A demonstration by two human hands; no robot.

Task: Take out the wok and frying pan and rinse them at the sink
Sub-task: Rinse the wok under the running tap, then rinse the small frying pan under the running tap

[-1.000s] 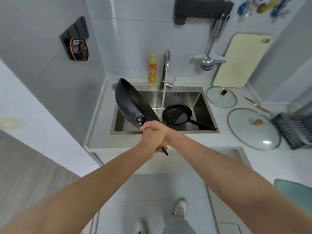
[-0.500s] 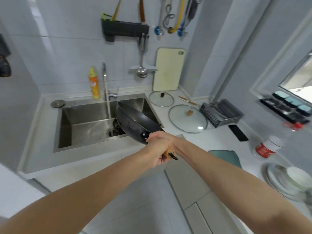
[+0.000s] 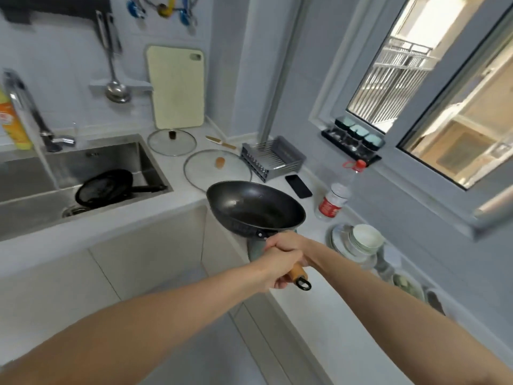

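1. Countertop (image 3: 177, 215), white, L-shaped, one. It runs from the sink round the corner under the window.
2. Sink (image 3: 116, 159), steel, one basin. Water runs from the one faucet (image 3: 25, 107) into it.
3. Wok (image 3: 256, 208), black, one. It is held level in the air over the counter corner, right of the sink and well apart from it. Handle wooden, with a black hanging loop at its end.
4. Cutting board (image 3: 177, 87), cream, one, propped upright against the wall tiles.
5. Glass lids, two, flat on the counter: large lid (image 3: 211, 173) with tan knob, small lid (image 3: 172, 143) with dark knob.
6. Frying pan (image 3: 107, 187), black, one, inside the sink, tilted, its handle resting on the right rim.
7. Left hand (image 3: 277, 269) and right hand (image 3: 288, 243), both wrapped tight round the wok handle, right nearer the bowl.
8. Writing: yellow bottle (image 3: 12, 123) has a red label, bottle with red label (image 3: 333, 201) stands near the phone (image 3: 298, 186); neither text is legible.
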